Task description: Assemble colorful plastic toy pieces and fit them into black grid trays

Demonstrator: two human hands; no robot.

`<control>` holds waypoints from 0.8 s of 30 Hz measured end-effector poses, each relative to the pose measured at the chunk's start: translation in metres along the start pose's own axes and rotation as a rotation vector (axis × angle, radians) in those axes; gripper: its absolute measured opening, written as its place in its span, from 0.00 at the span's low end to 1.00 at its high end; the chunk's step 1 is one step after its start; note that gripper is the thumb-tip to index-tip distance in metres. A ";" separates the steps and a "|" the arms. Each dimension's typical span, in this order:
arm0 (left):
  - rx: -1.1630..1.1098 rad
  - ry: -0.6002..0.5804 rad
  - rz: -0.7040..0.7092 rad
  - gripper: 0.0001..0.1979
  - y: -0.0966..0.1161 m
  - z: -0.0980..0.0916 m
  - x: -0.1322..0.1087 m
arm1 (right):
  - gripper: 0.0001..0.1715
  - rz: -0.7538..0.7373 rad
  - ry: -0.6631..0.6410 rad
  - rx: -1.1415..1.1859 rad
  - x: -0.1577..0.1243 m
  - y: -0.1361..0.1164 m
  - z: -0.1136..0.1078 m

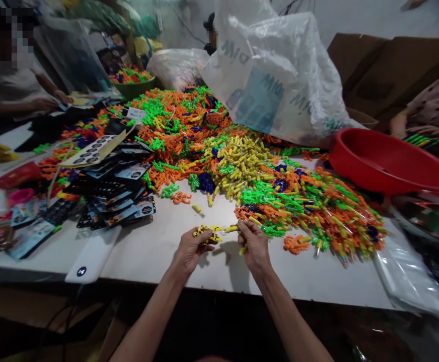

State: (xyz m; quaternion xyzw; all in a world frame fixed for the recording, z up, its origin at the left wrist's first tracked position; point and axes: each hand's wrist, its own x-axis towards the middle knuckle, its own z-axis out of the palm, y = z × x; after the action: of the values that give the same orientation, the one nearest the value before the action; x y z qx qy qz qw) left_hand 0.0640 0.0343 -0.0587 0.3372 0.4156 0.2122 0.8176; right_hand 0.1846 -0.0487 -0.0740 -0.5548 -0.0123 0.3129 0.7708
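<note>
My left hand (190,250) pinches a small yellow plastic toy (215,233) with several thin limbs; its exact kind is hard to make out. Close beside it, my right hand (255,245) grips a small yellow tube (230,229) that points toward the toy. Another yellow piece (243,250) shows under the right fingers. Both hands are just above the front of the white table (174,251). Beyond them lies a heap of wrapped yellow tubes (238,161), and one loose yellow tube (198,209) rests on the tabletop.
Orange and green plastic toys (167,120) are piled across the table. At left are stacked black printed cards (110,191) and a white power bank (93,256). A red basin (389,156), clear plastic bags (411,276) and a person's arm (402,123) are at right; another person (12,90) sits far left.
</note>
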 end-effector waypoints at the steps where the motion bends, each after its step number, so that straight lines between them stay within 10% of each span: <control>1: -0.007 -0.005 -0.002 0.15 -0.001 0.001 0.000 | 0.18 -0.002 -0.005 -0.004 0.000 0.001 0.000; 15: -0.029 -0.110 0.014 0.20 -0.011 0.001 -0.001 | 0.23 0.186 -0.099 -0.040 -0.005 0.011 -0.002; 24: 0.186 -0.026 0.160 0.19 -0.013 0.007 0.000 | 0.18 -0.162 -0.101 -0.364 -0.010 0.001 -0.003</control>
State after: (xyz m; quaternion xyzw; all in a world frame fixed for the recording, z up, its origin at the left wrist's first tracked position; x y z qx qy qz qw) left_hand 0.0707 0.0230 -0.0647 0.4462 0.3945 0.2329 0.7688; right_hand 0.1771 -0.0561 -0.0723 -0.6658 -0.1517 0.2698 0.6789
